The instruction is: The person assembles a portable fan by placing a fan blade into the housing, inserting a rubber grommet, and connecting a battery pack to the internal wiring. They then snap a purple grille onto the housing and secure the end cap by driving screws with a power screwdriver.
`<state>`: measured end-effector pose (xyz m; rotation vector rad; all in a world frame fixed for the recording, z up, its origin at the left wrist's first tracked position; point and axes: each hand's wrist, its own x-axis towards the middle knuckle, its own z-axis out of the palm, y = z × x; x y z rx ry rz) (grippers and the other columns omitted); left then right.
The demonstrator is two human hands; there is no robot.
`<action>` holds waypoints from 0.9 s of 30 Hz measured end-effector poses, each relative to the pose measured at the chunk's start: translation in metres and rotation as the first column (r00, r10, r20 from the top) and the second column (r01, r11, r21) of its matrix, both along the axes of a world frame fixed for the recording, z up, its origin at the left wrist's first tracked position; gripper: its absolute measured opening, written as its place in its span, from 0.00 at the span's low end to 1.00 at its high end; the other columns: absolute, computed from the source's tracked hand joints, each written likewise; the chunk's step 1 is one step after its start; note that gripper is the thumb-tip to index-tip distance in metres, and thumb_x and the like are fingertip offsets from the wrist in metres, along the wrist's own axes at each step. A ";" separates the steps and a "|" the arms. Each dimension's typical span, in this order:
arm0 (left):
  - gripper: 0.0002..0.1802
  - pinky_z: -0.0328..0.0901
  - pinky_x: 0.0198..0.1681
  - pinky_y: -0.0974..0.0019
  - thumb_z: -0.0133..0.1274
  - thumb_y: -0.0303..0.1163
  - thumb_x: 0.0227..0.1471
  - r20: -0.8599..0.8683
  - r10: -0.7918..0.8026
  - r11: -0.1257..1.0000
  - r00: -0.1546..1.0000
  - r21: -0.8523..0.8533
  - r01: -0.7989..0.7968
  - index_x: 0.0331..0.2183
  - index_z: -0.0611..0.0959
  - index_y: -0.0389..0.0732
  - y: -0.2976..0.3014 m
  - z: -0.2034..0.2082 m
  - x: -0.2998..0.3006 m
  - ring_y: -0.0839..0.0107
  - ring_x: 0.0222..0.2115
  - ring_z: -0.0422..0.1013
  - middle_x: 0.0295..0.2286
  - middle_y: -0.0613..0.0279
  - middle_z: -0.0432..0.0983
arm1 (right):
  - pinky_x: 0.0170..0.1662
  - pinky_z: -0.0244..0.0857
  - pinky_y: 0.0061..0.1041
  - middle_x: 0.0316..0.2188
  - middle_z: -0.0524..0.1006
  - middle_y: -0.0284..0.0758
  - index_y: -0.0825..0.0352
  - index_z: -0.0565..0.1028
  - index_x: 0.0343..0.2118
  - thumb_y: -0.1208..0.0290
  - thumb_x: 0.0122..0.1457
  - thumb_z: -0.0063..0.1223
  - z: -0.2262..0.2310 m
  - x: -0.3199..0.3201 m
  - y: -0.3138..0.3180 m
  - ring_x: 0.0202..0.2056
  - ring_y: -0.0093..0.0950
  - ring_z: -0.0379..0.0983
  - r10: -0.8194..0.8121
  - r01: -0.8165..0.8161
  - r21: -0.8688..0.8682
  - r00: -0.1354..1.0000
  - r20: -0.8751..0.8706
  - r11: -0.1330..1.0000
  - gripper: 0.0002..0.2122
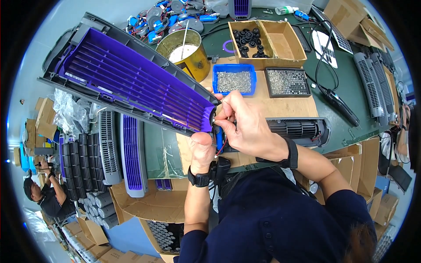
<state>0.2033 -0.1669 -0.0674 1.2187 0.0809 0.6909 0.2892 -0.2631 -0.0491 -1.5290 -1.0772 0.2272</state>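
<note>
A long fan housing (136,81) with a purple slatted inside and a dark grey rim slants up toward the far left. My left hand (201,151) is wrapped round its near end, thumb in front, with some fingers showing behind the rim. Thumb and forefinger of my right hand (250,129) pinch together at the same end, on something too small to make out. A blue cylindrical battery (219,139) with red wires and a white plug hangs just below that end, between my hands. Beneath my right wrist lies another grey housing (298,128) with a black ribbed roller in it.
Beyond my hands stand a blue tray of screws (234,80), a black screw tray (288,82), a cardboard box (268,61) with black parts, and a metal tin (196,55). An electric screwdriver (340,105) lies right. Housings (132,153) line the left; a person (50,193) is farther off.
</note>
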 end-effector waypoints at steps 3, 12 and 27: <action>0.58 0.61 0.57 0.57 0.48 0.76 0.40 -0.017 0.048 0.999 0.999 0.026 -0.047 0.59 0.63 0.38 -0.004 0.000 0.004 0.64 0.52 0.67 0.54 0.55 0.65 | 0.28 0.66 0.35 0.24 0.72 0.42 0.70 0.62 0.36 0.89 0.48 0.52 -0.008 0.003 0.005 0.26 0.41 0.74 0.000 -0.003 0.018 0.990 0.140 1.000 0.15; 0.52 0.62 0.56 0.55 0.50 0.68 0.47 0.143 0.066 0.990 0.988 -0.136 -0.047 0.58 0.64 0.35 0.005 -0.007 0.009 0.59 0.51 0.68 0.51 0.51 0.68 | 0.38 0.72 0.29 0.30 0.77 0.35 0.68 0.76 0.26 0.78 0.41 0.67 0.017 0.010 -0.024 0.34 0.34 0.76 0.172 -0.174 -0.025 0.931 0.321 0.985 0.09; 0.52 0.68 0.50 0.54 0.37 0.74 0.49 0.095 0.131 0.972 0.987 -0.210 -0.109 0.62 0.58 0.45 0.008 -0.008 0.011 0.50 0.48 0.71 0.52 0.47 0.68 | 0.31 0.67 0.21 0.28 0.78 0.35 0.69 0.82 0.34 0.80 0.54 0.59 0.001 0.005 -0.022 0.28 0.23 0.74 0.218 -0.214 0.047 0.971 -0.101 0.976 0.05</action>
